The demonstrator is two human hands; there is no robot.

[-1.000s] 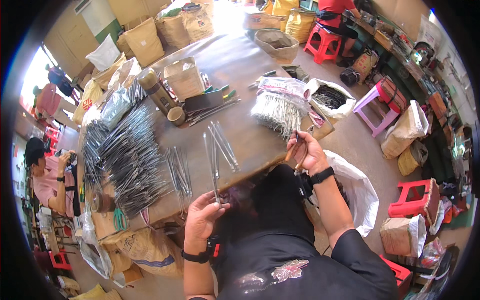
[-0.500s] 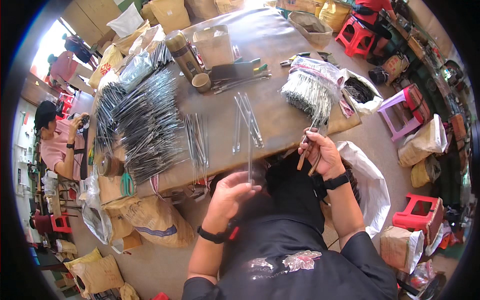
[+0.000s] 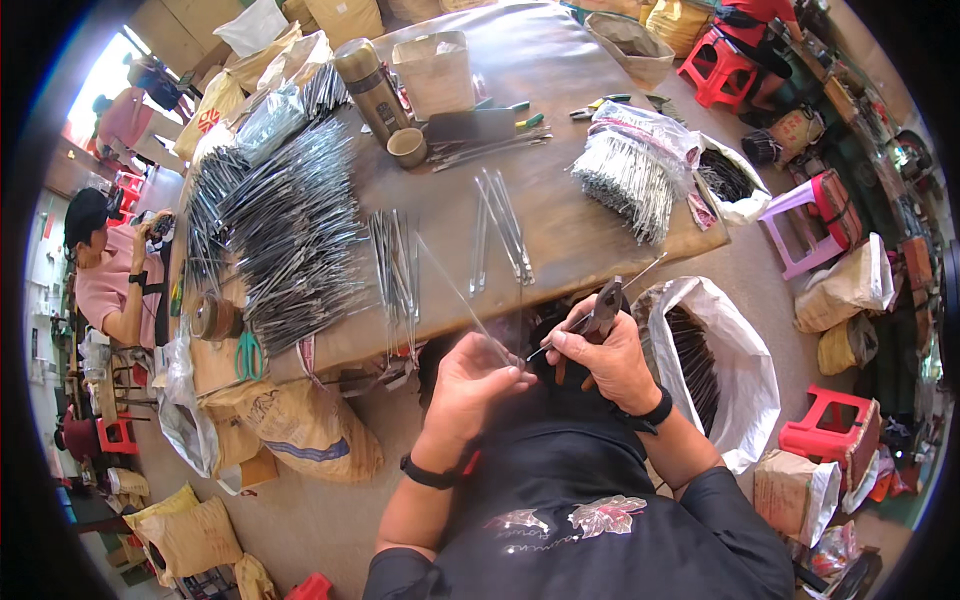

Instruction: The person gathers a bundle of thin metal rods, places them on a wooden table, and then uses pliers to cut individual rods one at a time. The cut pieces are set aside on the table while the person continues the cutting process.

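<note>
My left hand (image 3: 472,385), in front of the table edge, pinches a thin metal rod (image 3: 455,285) that slants up and left, blurred by motion. Close beside it my right hand (image 3: 615,362) is closed around pliers (image 3: 604,308), their jaws pointing up and away from me. Between its thumb and finger runs a thin pale wire piece (image 3: 645,271), its near end close to the left fingertips. Whether that end touches the rod I cannot tell. Past my hands, a few rods (image 3: 508,230) lie on the table, and a bundle of pale wire pieces (image 3: 625,185) sits at right.
A large pile of dark metal rods (image 3: 290,230) covers the table's left, with a smaller group (image 3: 393,270) beside it. A thermos (image 3: 370,90), a cup (image 3: 407,147) and a bin (image 3: 433,75) stand behind. An open white sack (image 3: 735,375) of rods stands at my right.
My right hand has come back from the pale bundle toward my left, now with a wire piece as well as the pliers. The rod in my left hand has tilted left.
</note>
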